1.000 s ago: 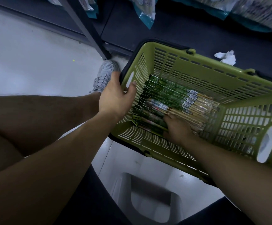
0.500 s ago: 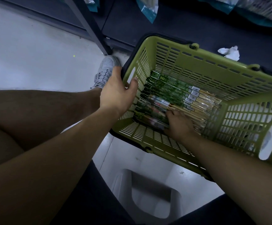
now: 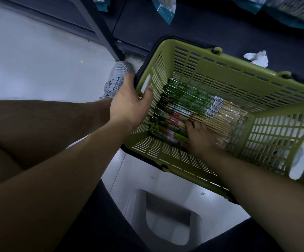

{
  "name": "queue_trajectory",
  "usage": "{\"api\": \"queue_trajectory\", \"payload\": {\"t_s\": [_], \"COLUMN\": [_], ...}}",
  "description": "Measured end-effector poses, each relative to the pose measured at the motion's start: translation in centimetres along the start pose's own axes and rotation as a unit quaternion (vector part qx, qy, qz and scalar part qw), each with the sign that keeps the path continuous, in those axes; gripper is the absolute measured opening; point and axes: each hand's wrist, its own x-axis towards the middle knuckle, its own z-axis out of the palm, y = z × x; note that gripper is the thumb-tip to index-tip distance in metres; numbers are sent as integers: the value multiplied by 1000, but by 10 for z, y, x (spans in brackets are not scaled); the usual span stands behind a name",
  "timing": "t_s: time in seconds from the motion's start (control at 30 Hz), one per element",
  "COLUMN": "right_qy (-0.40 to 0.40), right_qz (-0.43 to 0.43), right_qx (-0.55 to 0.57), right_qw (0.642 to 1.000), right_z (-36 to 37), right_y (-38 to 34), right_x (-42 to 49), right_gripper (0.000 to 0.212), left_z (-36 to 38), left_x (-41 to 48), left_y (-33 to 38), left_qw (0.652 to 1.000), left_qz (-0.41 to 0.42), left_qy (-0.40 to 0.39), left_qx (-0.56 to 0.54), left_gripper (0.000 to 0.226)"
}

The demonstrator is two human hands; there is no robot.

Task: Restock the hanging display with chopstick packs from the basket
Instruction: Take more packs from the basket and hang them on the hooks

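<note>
The end wall of the basket (image 3: 202, 70) was gripped by the left hand (image 3: 129, 104), thumb inside, fingers outside. The chopstick packs (image 3: 193, 99) were stacked just beyond that thumb, under the bent fingers of the right hand (image 3: 200, 137); whether one was pinched could not be told.

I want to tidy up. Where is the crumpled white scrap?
Find the big green basket. Behind its far rim, on the dark shelf base, lies the crumpled white scrap. It is the only white thing there; the teal packets hang higher up.
</note>
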Motion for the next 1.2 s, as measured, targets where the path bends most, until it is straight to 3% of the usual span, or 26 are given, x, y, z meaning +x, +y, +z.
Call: {"api": "queue_trajectory", "payload": {"t_s": [0.27, 0.5, 0.57, 0.63, 0.73, 0.77, 0.83, 0.87, 0.93, 1.07, 1.13, 1.2], "right_qy": [11, -19, -21, -11, 29, 44, 72, 87, 107, 145, 169, 180], "right_qz": [-13, 59, 66, 63, 63, 60, 56, 53, 27, -44, -49, -27], "right_qx": [22, 226, 269, 297, 316, 324, 351, 369, 408, 410, 339, 252], "right_qw": [1000, 972, 961, 953, 946, 943, 932, 924, 906, 899, 924, 950], "right_z": [-14, -44, -64, -88, -134, -150, -181, -195, -219, -260, -278, -292], "right_y": [10, 18, 20, 19, 10, 5, -6, -12, -28, -50, -54, -54], "right_x": [4, 1, -4, -13, -35, -44, -64, -75, -98, -142, -162, -182], "right_gripper": [55, 45, 47, 29, 16, 13, 10, 12, 15, 10, 10, 29], "left_z": [0, -6, -10, -13, -16, -16, -17, -18, -21, -35, -47, -59], "left_x": [0, 0, 2, 0, -8, -11, -17, -22, -32, -40, -44, -49], "left_y": [0, 4, 6, 10, 26, 36, 61, 77, 108, 160, 179, 195], "left_qw": [1000, 999, 997, 996, 996, 995, 997, 984, 927, 815, 799, 796], "left_qz": [4, -14, -29, -42, 38, 63, 54, 19, -49, -76, -70, -64], "left_qy": [2, -37, -65, -83, 14, 30, -49, -116, -219, -302, -302, -304], "left_qx": [-4, -23, -19, 0, 79, 75, -35, -131, -302, -488, -515, -519], "left_gripper": [32, 29, 35, 52, 71, 68, 64, 63, 56, 56, 44, 30]}}
